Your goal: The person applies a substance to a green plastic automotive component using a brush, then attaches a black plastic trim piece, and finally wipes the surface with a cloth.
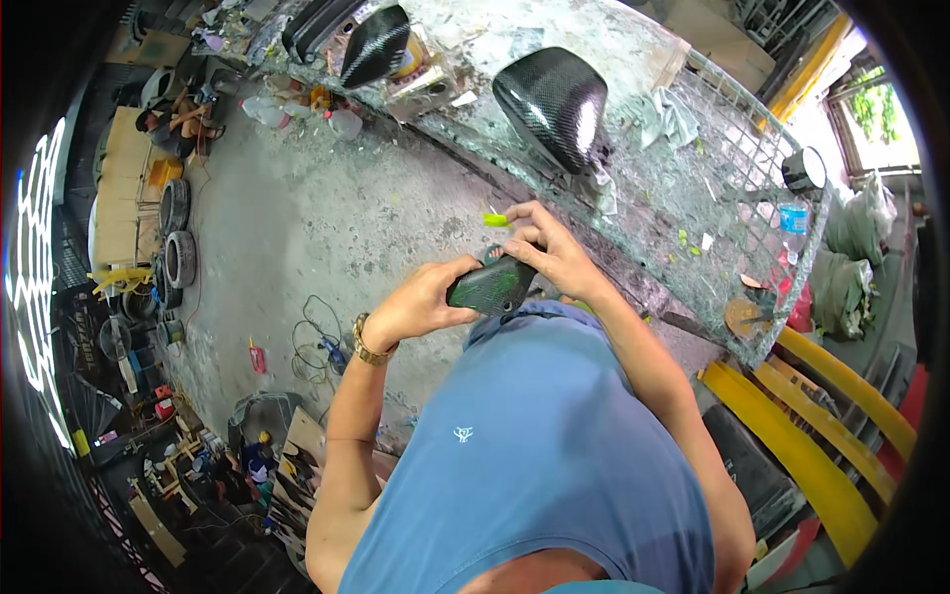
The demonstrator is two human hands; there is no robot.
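My left hand (427, 299) grips a small dark carbon-fibre part (492, 285) with a greenish sheen, held in front of my waist. Its thumb lies along the upper edge and the other fingers go underneath. My right hand (550, 249) is at the part's right end, fingers bent, with the thumb close against its top edge. At the right index fingertip sits a short yellow-green strip (495, 220), which looks like tape. How firmly it is pinched is hard to see. A larger glossy carbon-fibre shell (554, 107) rests on the bench beyond my hands.
The paint-stained bench (465, 139) has a wire-mesh end (727, 188), crumpled cloth (665, 119), another carbon-fibre piece (376, 46) and a black-rimmed can (804, 170). Yellow curved panels (792, 445) stand at right. A cable (312, 346) and tyres (180, 259) lie leftward; another person (176, 127) sits at far left.
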